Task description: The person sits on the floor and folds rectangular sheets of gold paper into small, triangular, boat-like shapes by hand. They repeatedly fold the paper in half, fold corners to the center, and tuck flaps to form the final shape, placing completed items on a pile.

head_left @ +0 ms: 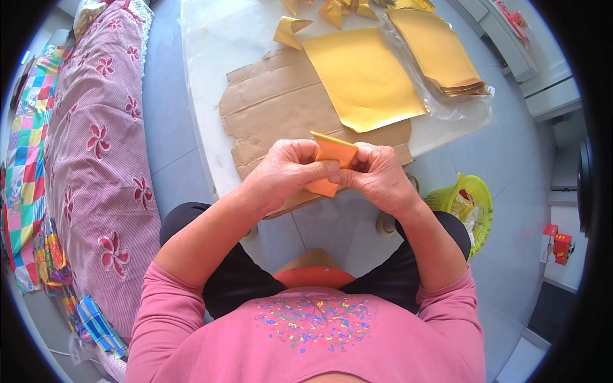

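A folded piece of gold paper [333,153] is pinched between both my hands, just above the near edge of the white table [211,76]. My left hand [290,169] grips its left side, and my right hand [377,172] grips its right side, thumbs meeting in the middle. A flat gold sheet [364,80] lies beyond my hands on a brown cardboard mat [274,102]. Folded gold pieces [290,30] sit at the table's far edge.
A stack of gold sheets [440,51] in clear plastic lies at the table's right. A pink flowered cover [99,159] drapes furniture on my left. A green basket [469,207] stands on the floor at right, with a small red box [555,246] further right.
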Demonstrator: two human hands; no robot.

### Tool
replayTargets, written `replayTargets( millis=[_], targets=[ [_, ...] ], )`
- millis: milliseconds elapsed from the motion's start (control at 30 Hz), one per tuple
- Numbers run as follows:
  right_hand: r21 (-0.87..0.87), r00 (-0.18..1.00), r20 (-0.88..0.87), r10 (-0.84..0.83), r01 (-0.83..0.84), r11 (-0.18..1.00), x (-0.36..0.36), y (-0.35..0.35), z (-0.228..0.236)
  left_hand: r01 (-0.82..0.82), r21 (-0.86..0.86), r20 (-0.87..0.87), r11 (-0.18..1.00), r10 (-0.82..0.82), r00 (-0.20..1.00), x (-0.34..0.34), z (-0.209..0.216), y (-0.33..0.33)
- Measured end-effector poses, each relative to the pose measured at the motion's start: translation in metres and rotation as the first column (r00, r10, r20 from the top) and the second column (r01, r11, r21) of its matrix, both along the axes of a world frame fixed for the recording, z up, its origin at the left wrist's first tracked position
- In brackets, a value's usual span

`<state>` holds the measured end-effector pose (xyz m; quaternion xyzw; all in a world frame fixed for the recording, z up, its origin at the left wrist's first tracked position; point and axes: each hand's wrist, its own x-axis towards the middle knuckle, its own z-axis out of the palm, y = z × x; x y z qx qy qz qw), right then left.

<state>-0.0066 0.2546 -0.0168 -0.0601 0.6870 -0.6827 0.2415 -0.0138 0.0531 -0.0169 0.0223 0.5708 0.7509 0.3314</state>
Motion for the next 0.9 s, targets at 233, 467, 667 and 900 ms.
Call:
replayTargets(
  millis=[233,467,667,900],
  targets=[
    [-0.035,0.998,-0.049,-0.037,0.035,0.999,-0.001,0.005,-0.009,-0.093,0.064,0.006,0.994,0.092,0.996,0.001,0.003,0.001],
    [-0.047,0.949,-0.267,-0.166,0.159,0.986,0.004,0.001,-0.010,-0.150,0.142,-0.029,0.978,0.155,0.987,0.001,0.003,0.002],
    [-0.159,0.859,-0.447,-0.249,0.197,0.967,0.010,-0.004,-0.007,-0.150,0.189,-0.143,0.970,0.179,0.973,0.002,0.001,0.004],
    [-0.097,0.824,-0.521,-0.220,0.199,0.975,0.010,0.000,-0.007,-0.195,0.195,-0.199,0.961,0.234,0.952,0.006,0.002,0.010]
  ],
)
